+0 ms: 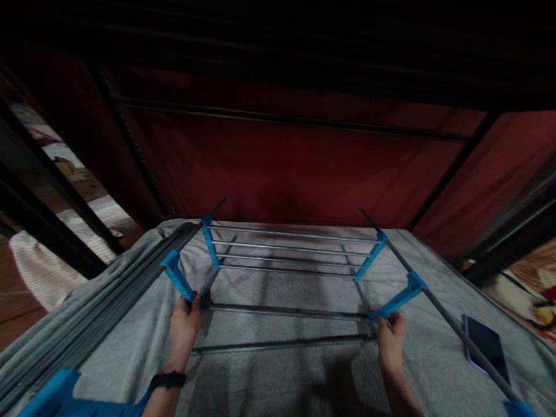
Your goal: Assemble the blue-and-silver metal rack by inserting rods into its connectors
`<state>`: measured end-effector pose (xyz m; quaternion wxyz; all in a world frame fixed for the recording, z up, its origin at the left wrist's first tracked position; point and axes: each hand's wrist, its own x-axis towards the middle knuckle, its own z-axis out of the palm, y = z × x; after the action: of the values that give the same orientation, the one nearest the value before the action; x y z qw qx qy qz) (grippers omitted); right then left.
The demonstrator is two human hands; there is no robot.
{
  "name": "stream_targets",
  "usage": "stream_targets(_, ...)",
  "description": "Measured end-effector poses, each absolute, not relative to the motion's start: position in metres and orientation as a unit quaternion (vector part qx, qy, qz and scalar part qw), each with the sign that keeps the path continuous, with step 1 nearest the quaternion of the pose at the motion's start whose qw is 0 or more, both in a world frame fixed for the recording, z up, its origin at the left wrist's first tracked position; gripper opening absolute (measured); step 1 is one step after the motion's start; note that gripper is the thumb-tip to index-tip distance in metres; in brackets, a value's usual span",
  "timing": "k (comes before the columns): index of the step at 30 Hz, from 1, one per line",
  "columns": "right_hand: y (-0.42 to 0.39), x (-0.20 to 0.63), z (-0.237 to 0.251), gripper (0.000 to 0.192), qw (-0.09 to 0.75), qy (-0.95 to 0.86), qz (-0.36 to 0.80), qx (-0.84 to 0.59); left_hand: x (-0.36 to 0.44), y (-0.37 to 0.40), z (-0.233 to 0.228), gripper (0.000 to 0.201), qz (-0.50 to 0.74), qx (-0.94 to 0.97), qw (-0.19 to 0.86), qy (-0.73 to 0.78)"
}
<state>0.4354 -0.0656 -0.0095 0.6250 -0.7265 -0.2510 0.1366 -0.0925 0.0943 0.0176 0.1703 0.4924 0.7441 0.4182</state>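
Observation:
A rack frame of grey metal tubes and blue plastic brackets lies on a grey blanket (299, 385). My left hand (186, 324) is closed on the lower end of the left blue bracket (177, 279). Opposite it, my right hand (391, 339) grips the lower end of the right blue bracket (399, 298). Between my hands run two crosswise tubes, a farther tube (286, 313) and a nearer tube (282, 346); whether their ends sit in the brackets I cannot tell. Beyond them, several thin crossbars (291, 249) join the far pair of brackets.
Several long grey tubes (108, 295) lie bundled along the left. Another blue bracket (87, 402) shows at the lower left. A dark-screened phone (486, 347) rests beside the right side tube (452, 321). Red fabric (295, 168) hangs behind, with dark metal bars around it.

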Motion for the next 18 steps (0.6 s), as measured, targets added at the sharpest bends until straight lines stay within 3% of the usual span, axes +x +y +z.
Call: stream_targets(18,0.023,0.465,0.015,0.051,0.591,-0.275,0.124,-0.748,-0.066,0.132,0.038,0.035,0.458,0.499,0.165,0.717)
